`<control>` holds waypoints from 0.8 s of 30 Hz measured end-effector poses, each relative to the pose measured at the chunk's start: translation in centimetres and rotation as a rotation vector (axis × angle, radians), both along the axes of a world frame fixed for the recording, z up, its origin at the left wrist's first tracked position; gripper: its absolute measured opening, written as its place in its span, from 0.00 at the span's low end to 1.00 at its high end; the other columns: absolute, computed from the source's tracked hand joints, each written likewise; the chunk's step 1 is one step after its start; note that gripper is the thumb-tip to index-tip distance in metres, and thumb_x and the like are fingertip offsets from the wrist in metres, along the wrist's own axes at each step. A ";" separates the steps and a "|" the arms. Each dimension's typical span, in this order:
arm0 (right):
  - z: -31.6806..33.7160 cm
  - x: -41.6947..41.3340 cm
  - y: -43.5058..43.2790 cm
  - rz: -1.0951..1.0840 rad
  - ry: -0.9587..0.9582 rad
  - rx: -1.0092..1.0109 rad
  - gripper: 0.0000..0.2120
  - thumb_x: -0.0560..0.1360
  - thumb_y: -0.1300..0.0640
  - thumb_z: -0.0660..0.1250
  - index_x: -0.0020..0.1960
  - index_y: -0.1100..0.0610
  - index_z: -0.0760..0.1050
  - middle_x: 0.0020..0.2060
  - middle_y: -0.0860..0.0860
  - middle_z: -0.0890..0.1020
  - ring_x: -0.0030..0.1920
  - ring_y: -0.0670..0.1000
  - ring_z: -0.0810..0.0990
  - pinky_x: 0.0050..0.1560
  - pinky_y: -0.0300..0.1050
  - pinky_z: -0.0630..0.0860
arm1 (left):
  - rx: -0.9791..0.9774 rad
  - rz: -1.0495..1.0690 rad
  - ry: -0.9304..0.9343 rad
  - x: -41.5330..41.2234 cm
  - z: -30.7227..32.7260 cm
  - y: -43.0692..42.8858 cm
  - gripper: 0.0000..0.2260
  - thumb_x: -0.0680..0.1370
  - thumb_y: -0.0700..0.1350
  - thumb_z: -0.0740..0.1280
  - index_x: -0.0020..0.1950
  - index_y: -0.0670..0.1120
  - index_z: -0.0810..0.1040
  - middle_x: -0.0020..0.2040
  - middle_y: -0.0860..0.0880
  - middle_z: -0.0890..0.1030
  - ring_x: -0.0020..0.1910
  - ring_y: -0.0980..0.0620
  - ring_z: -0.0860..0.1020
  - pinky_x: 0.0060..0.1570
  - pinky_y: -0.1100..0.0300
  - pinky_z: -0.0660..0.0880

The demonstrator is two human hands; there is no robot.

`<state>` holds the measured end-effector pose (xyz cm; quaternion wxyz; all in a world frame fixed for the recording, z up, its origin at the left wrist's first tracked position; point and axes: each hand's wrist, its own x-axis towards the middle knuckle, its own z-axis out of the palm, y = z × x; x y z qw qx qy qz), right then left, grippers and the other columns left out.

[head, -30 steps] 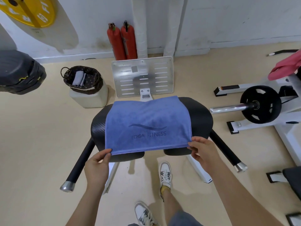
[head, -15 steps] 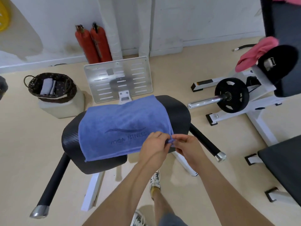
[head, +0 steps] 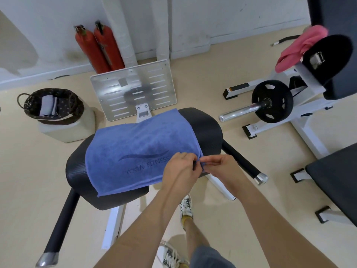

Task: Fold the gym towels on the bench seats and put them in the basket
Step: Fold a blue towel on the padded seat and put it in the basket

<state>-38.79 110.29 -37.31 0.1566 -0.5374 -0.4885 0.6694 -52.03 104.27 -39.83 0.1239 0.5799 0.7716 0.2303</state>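
Blue towel [head: 139,151] printed "YOGA FITNESS" drapes the black seat [head: 204,128].

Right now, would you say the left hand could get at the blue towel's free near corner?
Probably yes: the left hand pinches the blue towel at its other near corner beside the right hand, and nothing covers the free corner hanging off the seat.

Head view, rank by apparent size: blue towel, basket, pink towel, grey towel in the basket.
1. blue towel: plainly largest, though it is also nearest the camera.
2. basket and pink towel: these look about alike, so I leave them unranked.
3. grey towel, inside the basket: smallest.
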 end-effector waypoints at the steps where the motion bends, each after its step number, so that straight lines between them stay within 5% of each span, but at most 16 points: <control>1: 0.2 -0.1 0.0 -0.013 0.007 -0.020 0.13 0.71 0.72 0.67 0.47 0.58 0.83 0.35 0.51 0.85 0.35 0.43 0.83 0.36 0.30 0.74 | 0.032 -0.015 0.026 0.0 0.0 0.0 0.08 0.70 0.49 0.66 0.33 0.48 0.77 0.29 0.52 0.76 0.31 0.51 0.73 0.25 0.59 0.68; 4: 0.4 -0.3 0.2 -0.033 0.006 -0.079 0.10 0.72 0.71 0.65 0.46 0.61 0.83 0.31 0.52 0.82 0.29 0.42 0.78 0.35 0.35 0.70 | 0.121 -0.076 0.115 0.2 0.2 -0.4 0.11 0.72 0.49 0.60 0.34 0.48 0.79 0.30 0.52 0.77 0.30 0.51 0.73 0.26 0.60 0.69; 7: 0.7 -0.6 0.3 -0.080 0.079 -0.169 0.09 0.77 0.67 0.62 0.43 0.68 0.80 0.28 0.53 0.75 0.29 0.45 0.73 0.35 0.37 0.67 | 0.189 -0.172 0.144 0.7 -0.5 -0.9 0.02 0.69 0.40 0.69 0.37 0.45 0.80 0.32 0.50 0.76 0.32 0.50 0.72 0.30 0.59 0.68; 9: 0.9 -0.7 0.4 -0.095 0.112 -0.186 0.11 0.78 0.63 0.64 0.39 0.66 0.78 0.27 0.53 0.71 0.29 0.45 0.71 0.35 0.38 0.66 | 0.188 -0.204 0.145 0.9 -0.6 -0.9 0.06 0.66 0.36 0.73 0.38 0.44 0.80 0.32 0.50 0.76 0.32 0.50 0.72 0.34 0.62 0.64; 13: 0.8 -0.9 0.6 -0.105 0.060 -0.116 0.06 0.77 0.65 0.66 0.49 0.68 0.80 0.32 0.55 0.77 0.28 0.44 0.74 0.33 0.36 0.70 | 0.159 -0.230 0.021 0.8 0.1 -1.5 0.06 0.75 0.42 0.65 0.46 0.46 0.82 0.37 0.52 0.77 0.38 0.53 0.71 0.39 0.61 0.70; 16: 0.6 -1.1 0.7 -0.062 -0.059 -0.029 0.05 0.75 0.67 0.67 0.49 0.62 0.80 0.33 0.50 0.80 0.26 0.40 0.75 0.36 0.40 0.70 | 0.140 0.126 -0.254 -0.8 1.4 -4.6 0.03 0.77 0.45 0.66 0.45 0.51 0.80 0.41 0.55 0.79 0.40 0.57 0.73 0.43 0.66 0.68; 20: 0.7 -1.1 0.5 0.009 -0.169 0.070 0.10 0.72 0.70 0.66 0.49 0.57 0.77 0.39 0.50 0.80 0.38 0.46 0.79 0.41 0.43 0.76 | 0.187 1.055 -0.598 -6.6 0.5 -11.1 0.05 0.74 0.44 0.70 0.46 0.49 0.75 0.46 0.49 0.78 0.42 0.56 0.77 0.47 0.54 0.75; 24: 1.0 -1.3 0.2 -0.001 -0.196 0.139 0.11 0.71 0.73 0.64 0.49 0.60 0.71 0.40 0.52 0.76 0.38 0.47 0.77 0.38 0.39 0.74 | 0.087 1.249 -0.748 -9.5 -0.8 -13.2 0.18 0.75 0.47 0.70 0.60 0.45 0.69 0.55 0.48 0.76 0.53 0.47 0.76 0.54 0.51 0.73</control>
